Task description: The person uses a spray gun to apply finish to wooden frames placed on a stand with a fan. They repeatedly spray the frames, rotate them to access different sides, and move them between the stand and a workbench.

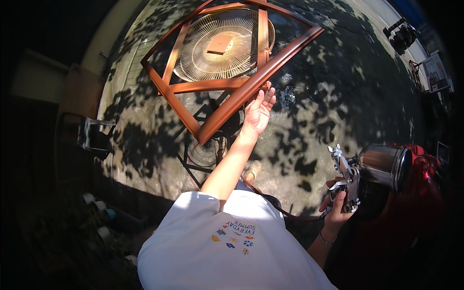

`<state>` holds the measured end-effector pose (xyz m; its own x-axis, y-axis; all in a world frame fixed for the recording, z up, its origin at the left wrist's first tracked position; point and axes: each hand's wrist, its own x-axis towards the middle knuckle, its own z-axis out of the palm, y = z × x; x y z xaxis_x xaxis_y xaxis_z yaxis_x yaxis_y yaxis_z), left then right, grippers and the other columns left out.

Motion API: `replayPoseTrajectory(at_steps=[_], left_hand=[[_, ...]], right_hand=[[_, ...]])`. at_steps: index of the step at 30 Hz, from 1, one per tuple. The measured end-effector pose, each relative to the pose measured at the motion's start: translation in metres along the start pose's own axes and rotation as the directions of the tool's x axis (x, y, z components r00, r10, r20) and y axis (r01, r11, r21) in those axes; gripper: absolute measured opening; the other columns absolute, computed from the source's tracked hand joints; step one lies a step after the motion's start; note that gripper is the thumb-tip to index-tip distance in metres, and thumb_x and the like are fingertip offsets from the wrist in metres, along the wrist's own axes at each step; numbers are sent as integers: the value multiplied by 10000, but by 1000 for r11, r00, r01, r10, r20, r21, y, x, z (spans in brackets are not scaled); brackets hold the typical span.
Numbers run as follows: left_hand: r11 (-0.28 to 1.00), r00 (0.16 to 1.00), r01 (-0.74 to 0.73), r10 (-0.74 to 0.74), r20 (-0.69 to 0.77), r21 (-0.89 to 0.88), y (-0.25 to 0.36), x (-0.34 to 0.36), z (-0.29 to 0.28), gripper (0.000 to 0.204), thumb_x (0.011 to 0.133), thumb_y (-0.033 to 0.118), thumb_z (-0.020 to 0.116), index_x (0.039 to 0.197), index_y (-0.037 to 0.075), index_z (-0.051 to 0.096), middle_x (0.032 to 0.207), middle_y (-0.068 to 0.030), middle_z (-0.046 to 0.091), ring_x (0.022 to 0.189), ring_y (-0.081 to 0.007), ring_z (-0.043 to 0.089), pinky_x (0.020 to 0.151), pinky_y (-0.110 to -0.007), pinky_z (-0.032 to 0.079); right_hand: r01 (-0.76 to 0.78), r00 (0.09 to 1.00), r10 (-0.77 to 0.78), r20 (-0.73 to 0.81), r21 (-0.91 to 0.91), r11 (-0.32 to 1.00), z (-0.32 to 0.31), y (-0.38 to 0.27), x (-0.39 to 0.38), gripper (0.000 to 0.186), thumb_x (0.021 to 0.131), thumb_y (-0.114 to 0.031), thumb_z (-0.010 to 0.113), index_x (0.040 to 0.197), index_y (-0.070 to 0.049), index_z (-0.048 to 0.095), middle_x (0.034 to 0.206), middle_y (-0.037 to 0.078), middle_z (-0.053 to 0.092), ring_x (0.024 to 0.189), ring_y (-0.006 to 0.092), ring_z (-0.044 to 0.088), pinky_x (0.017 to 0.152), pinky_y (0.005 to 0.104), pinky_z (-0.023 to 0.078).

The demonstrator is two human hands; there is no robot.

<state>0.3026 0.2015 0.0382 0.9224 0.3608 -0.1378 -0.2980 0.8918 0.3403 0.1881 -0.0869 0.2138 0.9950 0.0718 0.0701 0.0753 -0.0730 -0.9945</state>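
Observation:
A reddish-brown wooden frame (258, 79) lies tilted across a second wooden frame (208, 86). Palm up, my left hand (259, 112) is at the near rail of the upper frame, fingers stretched out; whether the fingertips touch the wood is hard to tell. Beneath the frames is a round wire fan grille (193, 53) with a small square brown board (220, 44) on its middle. Off to the right, my right hand (337, 212) grips a metal spray gun (345, 176) by its handle. The gun's silver cup (382, 166) points to the right, and a dark red hose (295, 216) runs from it.
A dark stand (191, 166) is partly visible below the frames, near my feet. At the left is a small stool (94, 133), with plant pots (104, 234) nearer me. A shiny red object (423, 179) is behind the cup. Leaf shadows dapple the concrete ground (309, 125).

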Motion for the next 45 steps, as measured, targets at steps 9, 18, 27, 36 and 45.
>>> replayPoseTrajectory(at_steps=[9,18,27,36,45], left_hand=[[999,1000,5,-5,-17,39,-5,-15,-31,396,1000,192,538,1367,58,473,1377,-121,542,1205,-246,577,962,-360,517],[934,770,83,161,-617,347,86,-142,-210,417,1024,311,419,1335,48,507,1322,-135,580,1100,-275,631,902,-388,505],[727,775,-149,507,-378,671,327,-104,-204,533,1038,418,390,1413,41,427,1419,-127,499,1275,-281,509,1002,-407,429],[805,865,-231,427,-263,546,358,-21,-187,674,1006,574,318,1441,67,402,1459,-146,412,1252,-295,467,1064,-438,383],[859,896,-278,393,-205,431,352,-16,-184,711,995,590,326,1347,-13,463,1323,-156,499,1236,-284,483,1072,-424,384]], right_hand=[[-1,998,0,69,7,1000,2,2,0,471,962,-274,592,1239,97,505,990,203,666,489,96,552,350,200,397],[-43,997,44,64,-4,999,8,-5,1,490,956,-307,591,1238,88,524,999,188,662,538,91,565,376,197,419],[-45,989,43,139,5,999,6,10,13,481,967,-329,576,1227,74,538,993,175,661,540,81,551,377,202,422],[32,996,-33,81,7,999,34,11,24,455,978,-294,565,1226,87,548,997,178,667,541,74,546,382,202,429],[-41,993,41,109,-5,999,27,12,26,471,973,-298,580,1236,91,543,994,166,677,522,56,531,390,196,422]])
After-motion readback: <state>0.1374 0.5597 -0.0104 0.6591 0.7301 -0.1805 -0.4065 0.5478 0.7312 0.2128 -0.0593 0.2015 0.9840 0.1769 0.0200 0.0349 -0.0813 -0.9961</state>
